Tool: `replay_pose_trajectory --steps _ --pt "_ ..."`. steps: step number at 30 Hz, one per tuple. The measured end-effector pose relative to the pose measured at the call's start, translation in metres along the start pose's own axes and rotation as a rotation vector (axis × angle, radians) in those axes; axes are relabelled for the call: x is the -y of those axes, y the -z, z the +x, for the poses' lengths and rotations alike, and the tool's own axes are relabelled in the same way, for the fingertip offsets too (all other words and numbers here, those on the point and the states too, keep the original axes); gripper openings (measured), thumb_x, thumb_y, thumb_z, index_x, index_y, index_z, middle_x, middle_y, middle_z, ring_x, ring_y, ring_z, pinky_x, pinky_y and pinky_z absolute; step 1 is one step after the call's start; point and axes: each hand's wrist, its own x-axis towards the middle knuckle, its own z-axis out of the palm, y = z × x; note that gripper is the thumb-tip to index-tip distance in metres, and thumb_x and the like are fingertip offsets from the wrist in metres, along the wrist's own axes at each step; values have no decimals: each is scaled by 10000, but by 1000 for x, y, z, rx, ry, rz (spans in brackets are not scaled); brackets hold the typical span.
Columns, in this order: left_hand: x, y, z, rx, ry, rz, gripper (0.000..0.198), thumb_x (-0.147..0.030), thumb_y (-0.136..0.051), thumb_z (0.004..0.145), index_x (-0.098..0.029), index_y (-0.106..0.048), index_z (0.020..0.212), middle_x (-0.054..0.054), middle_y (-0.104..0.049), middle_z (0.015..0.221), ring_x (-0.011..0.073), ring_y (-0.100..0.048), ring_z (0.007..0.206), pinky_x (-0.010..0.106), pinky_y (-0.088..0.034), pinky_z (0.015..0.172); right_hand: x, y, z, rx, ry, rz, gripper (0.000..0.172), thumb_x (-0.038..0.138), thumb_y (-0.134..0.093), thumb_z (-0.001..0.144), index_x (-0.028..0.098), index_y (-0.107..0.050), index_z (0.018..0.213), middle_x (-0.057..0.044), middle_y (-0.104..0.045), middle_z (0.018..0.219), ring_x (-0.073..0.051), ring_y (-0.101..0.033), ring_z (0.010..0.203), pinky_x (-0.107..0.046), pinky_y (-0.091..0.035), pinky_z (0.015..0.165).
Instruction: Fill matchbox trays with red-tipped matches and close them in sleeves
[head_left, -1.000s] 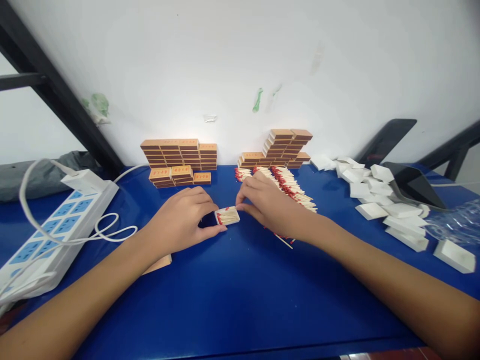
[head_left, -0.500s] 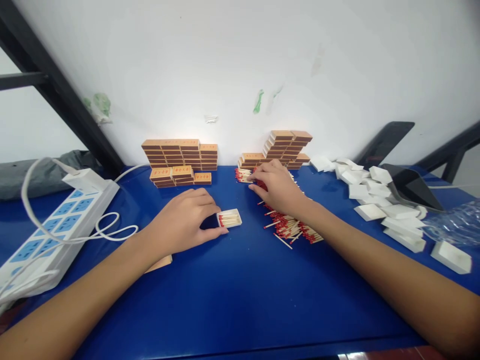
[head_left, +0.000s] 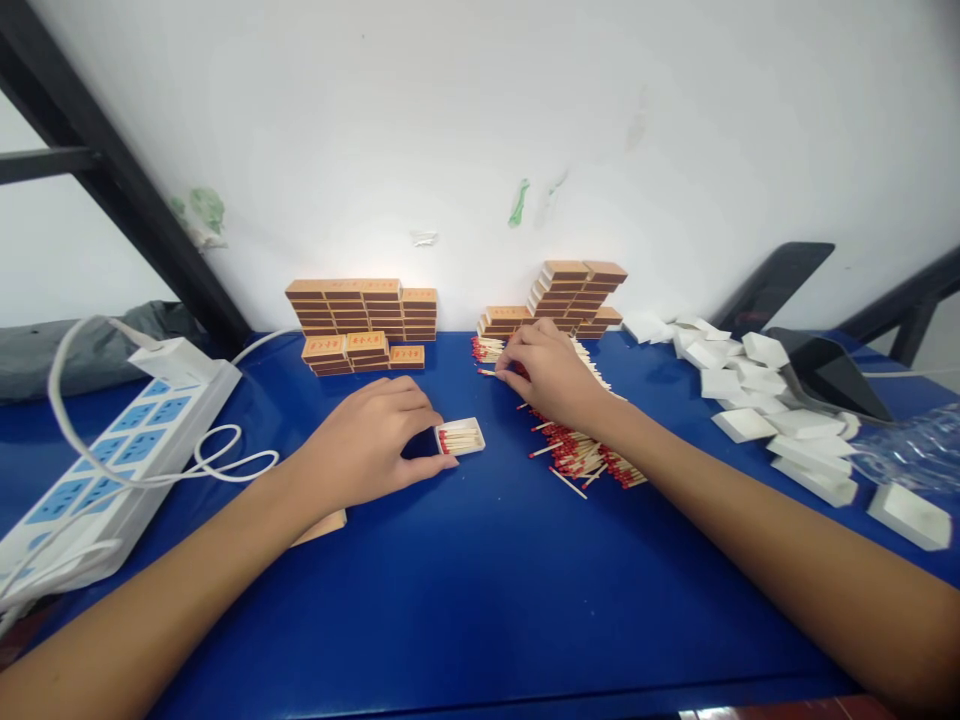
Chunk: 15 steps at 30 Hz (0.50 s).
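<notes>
My left hand (head_left: 382,435) rests on the blue table (head_left: 450,590), thumb and fingers closed on the left end of a small white matchbox tray (head_left: 478,447) with red-tipped matches (head_left: 459,438) lying in it. Over the loose match pile (head_left: 577,452), my right hand (head_left: 551,372) pinches a single match (head_left: 487,373), its red head pointing left. A smaller bunch of matches (head_left: 486,349) lies just behind those fingertips. Part of an orange matchbox cover (head_left: 324,526) shows beside my left forearm.
Stacked matchboxes (head_left: 360,308) stand against the wall at back left, another stack (head_left: 574,290) at back centre. White trays (head_left: 750,385) lie heaped at right near a dark phone-like object (head_left: 840,370) and a clear plastic bottle (head_left: 911,450). A power strip (head_left: 127,460) with cables occupies the left.
My right hand has drawn slightly away from the small bunch, and a match now shows at its fingertips. My left hand and the tray have stayed in place.
</notes>
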Motion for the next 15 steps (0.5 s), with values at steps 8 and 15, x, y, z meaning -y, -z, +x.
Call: replay_pose_trajectory --steps 8,15 --pt "0 1 0 7 5 6 306 -469 -770 971 -173 -805 1041 84 -784 988 257 -705 960 402 -555 868 9 6 -1 87 21 -7 115 204 -655 993 199 -704 889 -125 -669 990 -306 -526 1027 -448 -445 934" --pt "0 1 0 0 -3 10 311 -481 -766 973 -181 -806 1044 77 -791 995 251 -706 961 396 -555 870 25 18 -8 103 58 58 122 198 -642 1008 210 -711 908 -105 -674 1002 -291 -523 1028 -441 -424 937"
